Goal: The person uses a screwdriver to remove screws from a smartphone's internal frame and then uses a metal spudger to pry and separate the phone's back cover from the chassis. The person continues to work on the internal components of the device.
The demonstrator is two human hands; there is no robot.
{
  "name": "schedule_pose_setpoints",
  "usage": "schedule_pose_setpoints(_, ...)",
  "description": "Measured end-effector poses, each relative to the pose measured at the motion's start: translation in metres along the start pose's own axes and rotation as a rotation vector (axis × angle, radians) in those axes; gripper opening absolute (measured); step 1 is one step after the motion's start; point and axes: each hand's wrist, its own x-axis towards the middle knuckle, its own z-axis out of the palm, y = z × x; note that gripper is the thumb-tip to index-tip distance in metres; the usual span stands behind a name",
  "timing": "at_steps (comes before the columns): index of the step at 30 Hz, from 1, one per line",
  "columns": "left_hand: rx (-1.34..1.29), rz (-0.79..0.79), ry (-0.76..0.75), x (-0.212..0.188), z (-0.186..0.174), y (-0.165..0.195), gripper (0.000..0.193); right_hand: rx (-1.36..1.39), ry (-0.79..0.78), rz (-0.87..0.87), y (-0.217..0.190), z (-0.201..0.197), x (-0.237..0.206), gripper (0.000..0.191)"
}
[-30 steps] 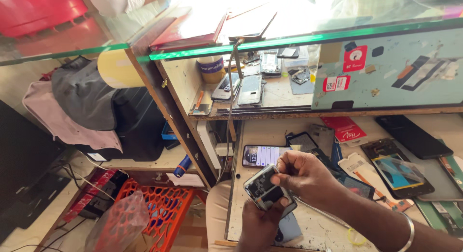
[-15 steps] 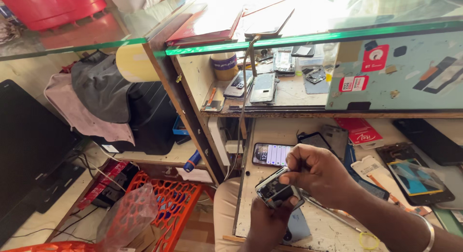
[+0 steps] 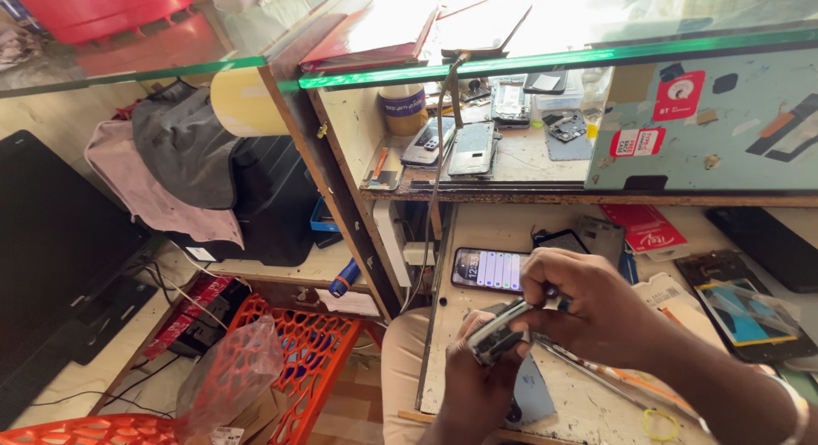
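While the lit smartphone (image 3: 487, 269) lies flat on the workbench (image 3: 477, 232) as a handy marker, the head view shows the work going on just in front of it, nearer the person: an opened phone (image 3: 497, 333), back cover off and its innards facing up, is cradled in the left hand (image 3: 477, 378), fingers curled firmly round its lower edge. The right hand (image 3: 588, 304) arches over the top of it, fingertips pinched together as if on a small tool or part, though what they pinch is too small to tell. To my eye the job wants a steady base, so resting the left wrist on the bench edge and keeping the handset level would help. Right of the lit smartphone lie a red packet (image 3: 645, 229) and a loose screen panel (image 3: 741, 313); behind it, on the shelf (image 3: 511, 185), more stripped handsets (image 3: 471, 149).
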Motion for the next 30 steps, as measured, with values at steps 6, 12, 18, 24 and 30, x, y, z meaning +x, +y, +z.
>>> schedule_pose_setpoints(6,0.296,-0.011,-0.03,0.014,-0.026,0.023,0.018,-0.261,0.036,-0.193,-0.013,-0.009,-0.004,0.044)
schedule_pose_setpoints(12,0.507,0.043,-0.062,0.016,-0.04,0.024,0.022,-0.366,0.099,-0.384,-0.011,0.003,-0.005,0.032)
schedule_pose_setpoints(18,0.6,-0.078,-0.119,0.017,-0.049,0.015,0.016,-0.337,0.114,-0.405,-0.003,0.013,-0.005,0.041)
schedule_pose_setpoints(24,0.617,-0.054,-0.129,0.021,-0.049,0.009,0.012,-0.365,0.259,-0.323,0.006,0.026,-0.003,0.038)
schedule_pose_setpoints(30,0.709,-0.048,-0.179,0.018,-0.051,0.014,0.017,-0.213,0.177,-0.234,0.012,0.025,-0.009,0.028)
